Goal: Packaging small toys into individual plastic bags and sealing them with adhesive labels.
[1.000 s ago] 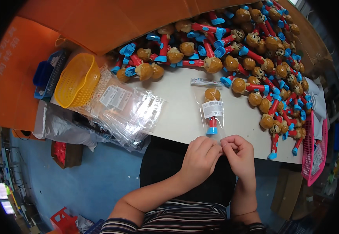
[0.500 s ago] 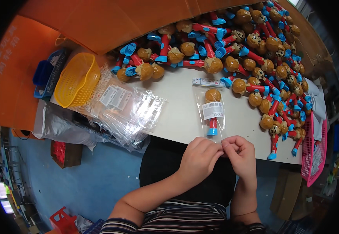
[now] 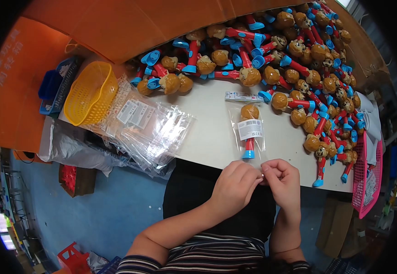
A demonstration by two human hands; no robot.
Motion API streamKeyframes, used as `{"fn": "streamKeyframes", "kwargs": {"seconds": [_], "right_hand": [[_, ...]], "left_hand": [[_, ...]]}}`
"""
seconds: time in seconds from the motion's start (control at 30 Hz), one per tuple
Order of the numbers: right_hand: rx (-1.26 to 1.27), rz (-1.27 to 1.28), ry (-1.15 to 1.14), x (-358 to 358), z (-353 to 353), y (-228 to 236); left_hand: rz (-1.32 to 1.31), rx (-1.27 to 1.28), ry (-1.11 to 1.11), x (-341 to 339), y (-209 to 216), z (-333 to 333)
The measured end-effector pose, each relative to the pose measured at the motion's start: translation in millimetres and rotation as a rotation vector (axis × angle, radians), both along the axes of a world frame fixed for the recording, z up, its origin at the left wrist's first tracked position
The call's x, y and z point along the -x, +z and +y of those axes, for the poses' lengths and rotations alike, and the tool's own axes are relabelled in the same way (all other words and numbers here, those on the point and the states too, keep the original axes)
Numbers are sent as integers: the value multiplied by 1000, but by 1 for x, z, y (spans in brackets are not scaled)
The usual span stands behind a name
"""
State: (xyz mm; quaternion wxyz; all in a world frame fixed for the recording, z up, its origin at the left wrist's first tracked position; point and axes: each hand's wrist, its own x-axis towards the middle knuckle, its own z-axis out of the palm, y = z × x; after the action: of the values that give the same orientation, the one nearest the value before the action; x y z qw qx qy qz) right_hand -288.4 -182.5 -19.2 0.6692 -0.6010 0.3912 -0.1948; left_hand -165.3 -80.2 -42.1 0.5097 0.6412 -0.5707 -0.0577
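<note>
On the pale table before me lies a clear plastic bag (image 3: 259, 150) with a toy (image 3: 249, 112) inside. The toy has a round brown head, a red handle and a blue foot. A white label (image 3: 250, 129) covers its middle. At the table's front edge, my left hand (image 3: 236, 183) is closed in a pinch on the bag's near end. My right hand (image 3: 282, 182) pinches the same end close beside it, fingertips nearly touching. A tiny pale bit shows between the fingers; the exact grip is partly hidden.
Many loose toys of the same kind (image 3: 319, 77) are heaped across the back and right. Flat clear bags (image 3: 155, 132) lie at left beside a yellow basket (image 3: 89, 98) and blue baskets (image 3: 54, 89). A pink basket (image 3: 367, 178) hangs by the right edge. Orange board (image 3: 116, 27) rises behind.
The bag and its label have shifted very slightly at the near end. My fingertips have moved a little, and a small pale bit now shows between them. Both hands keep their pinch.
</note>
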Motion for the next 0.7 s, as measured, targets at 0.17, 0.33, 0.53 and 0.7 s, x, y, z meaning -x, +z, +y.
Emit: {"fn": "streamKeyframes", "kwargs": {"seconds": [0.17,0.33,0.53,0.7], "right_hand": [[-45,-11,3,0,0,2],[-36,-6,7,-2,2,4],[-88,-59,-46,-4,5,-9],[56,-8,-55,-5,9,-18]], "left_hand": [[-89,4,25,4,5,2],[-138,6,47,8,3,1],[-71,-9,-27,-1,-5,4],[-68,-30,-55,-5,-6,6]]}}
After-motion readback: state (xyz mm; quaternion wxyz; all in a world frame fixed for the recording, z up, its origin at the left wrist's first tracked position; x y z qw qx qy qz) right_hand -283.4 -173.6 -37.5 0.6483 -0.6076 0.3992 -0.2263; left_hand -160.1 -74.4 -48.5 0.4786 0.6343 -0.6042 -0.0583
